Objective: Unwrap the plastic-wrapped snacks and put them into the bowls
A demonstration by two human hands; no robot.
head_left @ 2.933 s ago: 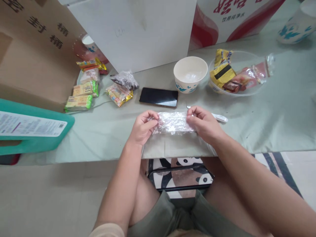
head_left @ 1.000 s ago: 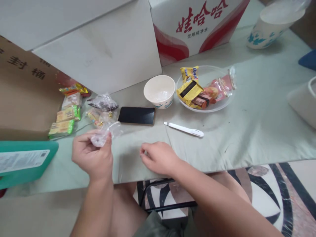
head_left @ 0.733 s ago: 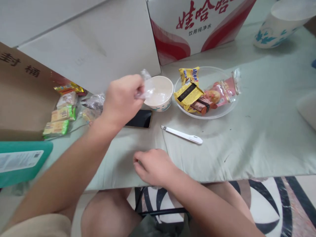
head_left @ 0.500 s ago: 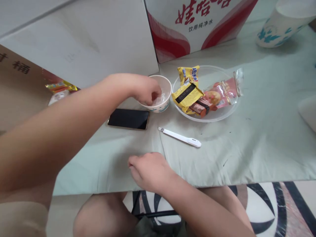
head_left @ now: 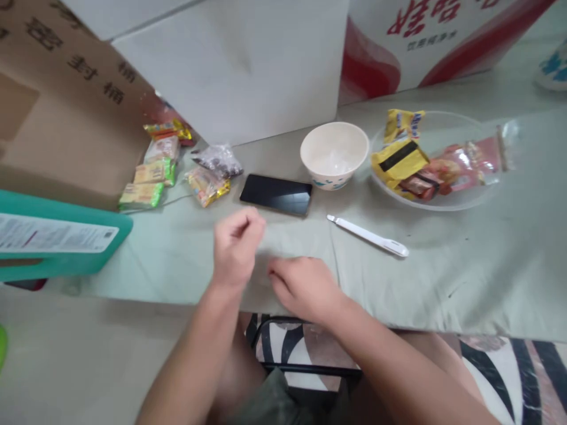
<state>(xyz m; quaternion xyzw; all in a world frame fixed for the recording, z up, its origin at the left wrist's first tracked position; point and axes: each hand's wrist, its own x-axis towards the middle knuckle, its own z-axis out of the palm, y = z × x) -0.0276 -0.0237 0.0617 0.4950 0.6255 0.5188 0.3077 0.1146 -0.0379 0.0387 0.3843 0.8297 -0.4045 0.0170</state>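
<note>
My left hand (head_left: 239,245) is closed in a fist just in front of a black smartphone (head_left: 277,193); its palm side is hidden. Close to its right, my right hand (head_left: 305,286) rests curled near the table's front edge, and whatever its fingers may hold is out of sight. A white paper bowl (head_left: 334,156) stands behind the phone, with something clear and crinkled inside. To the right of the hands lies a slim white utility knife (head_left: 367,235). A clear plastic dish (head_left: 443,203) holds yellow snack packets (head_left: 398,162) and a pink wrapper (head_left: 469,158).
Several small snack packets (head_left: 150,174) lie at the left, by a brown carton (head_left: 66,118). A teal box (head_left: 106,236) stands at the left edge. White boxes (head_left: 274,77) and a red-and-white carton (head_left: 372,65) line the back. A pale green cloth (head_left: 487,265) covers the table.
My left hand has come out of the paper bowl and back beside my right hand. The view has turned to the left, showing more packets and the teal box.
</note>
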